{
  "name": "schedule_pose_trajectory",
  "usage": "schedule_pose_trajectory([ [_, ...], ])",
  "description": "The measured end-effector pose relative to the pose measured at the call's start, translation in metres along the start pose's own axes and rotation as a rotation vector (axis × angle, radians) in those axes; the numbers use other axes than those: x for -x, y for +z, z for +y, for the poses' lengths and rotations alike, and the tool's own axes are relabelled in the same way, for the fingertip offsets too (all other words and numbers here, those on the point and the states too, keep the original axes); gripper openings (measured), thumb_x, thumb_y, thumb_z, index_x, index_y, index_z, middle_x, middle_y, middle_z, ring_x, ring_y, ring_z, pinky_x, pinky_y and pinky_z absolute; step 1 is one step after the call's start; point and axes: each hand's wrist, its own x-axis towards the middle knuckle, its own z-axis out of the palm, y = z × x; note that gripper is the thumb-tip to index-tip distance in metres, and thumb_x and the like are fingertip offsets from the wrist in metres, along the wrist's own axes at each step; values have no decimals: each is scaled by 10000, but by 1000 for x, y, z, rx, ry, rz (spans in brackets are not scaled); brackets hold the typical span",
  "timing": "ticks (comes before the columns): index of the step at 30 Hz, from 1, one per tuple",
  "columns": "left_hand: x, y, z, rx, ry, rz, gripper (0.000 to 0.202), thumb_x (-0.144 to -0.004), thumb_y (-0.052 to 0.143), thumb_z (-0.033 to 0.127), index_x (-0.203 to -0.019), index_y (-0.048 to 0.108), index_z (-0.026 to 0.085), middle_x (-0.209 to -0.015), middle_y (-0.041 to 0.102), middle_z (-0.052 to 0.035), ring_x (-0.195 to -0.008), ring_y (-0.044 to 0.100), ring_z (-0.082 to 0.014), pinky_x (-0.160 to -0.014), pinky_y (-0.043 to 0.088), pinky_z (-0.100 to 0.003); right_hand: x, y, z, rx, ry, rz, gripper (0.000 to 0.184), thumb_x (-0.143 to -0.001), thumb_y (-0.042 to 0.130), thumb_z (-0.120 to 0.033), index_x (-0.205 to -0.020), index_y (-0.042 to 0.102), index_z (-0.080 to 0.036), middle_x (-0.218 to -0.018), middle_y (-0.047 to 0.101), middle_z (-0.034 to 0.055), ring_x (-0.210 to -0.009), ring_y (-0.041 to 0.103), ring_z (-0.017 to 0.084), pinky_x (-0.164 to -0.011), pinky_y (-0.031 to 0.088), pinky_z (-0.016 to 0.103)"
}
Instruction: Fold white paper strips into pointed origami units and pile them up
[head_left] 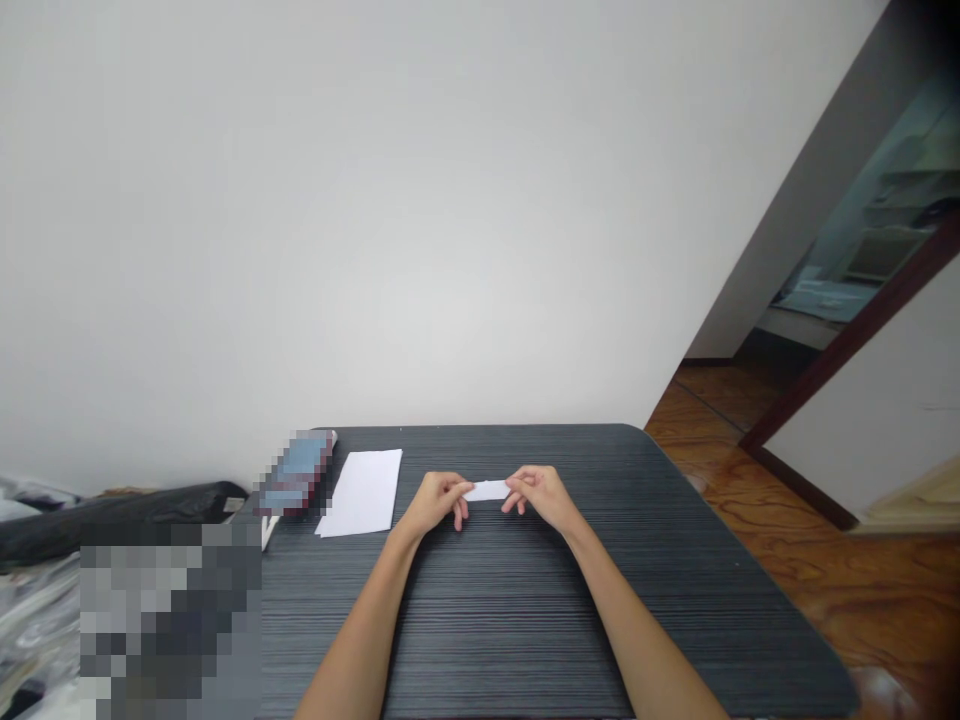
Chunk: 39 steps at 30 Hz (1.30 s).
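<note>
Between my two hands is a small folded strip of white paper [487, 490], held up level over the dark table. My left hand [442, 500] pinches its left end between thumb and fingers. At the right end, my right hand [537, 493] grips it the same way, the lower fingers curled beneath. A few white sheets of paper [361, 493] lie stacked on the table to the left of my left hand, apart from it.
The dark striped table [510, 620] has rounded corners and meets a white wall [450, 220]. A blurred-out object [300, 470] rests at its left edge. Bagged items and a long black bundle [127, 515] sit left of the table. Wooden floor [847, 570] shows at right.
</note>
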Motion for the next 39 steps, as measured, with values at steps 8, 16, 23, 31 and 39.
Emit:
schedule_pose_trajectory([
  [8, 8, -3, 13, -290, 142, 13, 399, -816, 365, 390, -637, 586, 110, -471, 608, -16, -453, 555, -100, -578, 403, -200, 3, -7, 0, 113, -139, -42, 239, -671, 578, -348, -681, 638, -117, -591, 662, 63, -462, 537, 113, -477, 429, 246],
  [16, 11, 7, 16, -420, 169, -7, 385, -828, 343, 372, -740, 614, 112, -529, 597, -8, -438, 529, -84, -544, 410, -182, 13, -5, 3, 213, -177, -73, 224, -692, 556, -331, -692, 663, -134, -708, 668, 71, -508, 563, 129, -505, 425, 250],
  [23, 38, -5, 22, -570, 174, 148, 373, -806, 396, 382, -1059, 553, 157, -714, 642, -34, -567, 558, -111, -603, 435, -224, 37, -31, 6, 281, -221, 213, 307, -703, 534, -362, -841, 651, -114, -619, 644, 69, -573, 581, 165, -524, 455, 269],
  [31, 93, -95, 6, -733, 118, 92, 586, -621, 639, 341, -1167, 455, 233, -1309, 340, -63, -1215, 270, -231, -998, 211, -387, 68, -124, 23, 541, -254, 897, 399, -671, 528, -404, -874, 631, -76, -737, 659, 125, -687, 619, 225, -709, 467, 338],
  [39, 101, -100, -24, -756, 89, 152, 484, -654, 594, 389, -1087, 536, 179, -1245, 429, -85, -1164, 362, -222, -992, 249, -370, 65, -148, 42, 849, -162, 899, 335, -646, 514, -376, -775, 627, -88, -616, 614, 87, -649, 582, 224, -671, 424, 322],
])
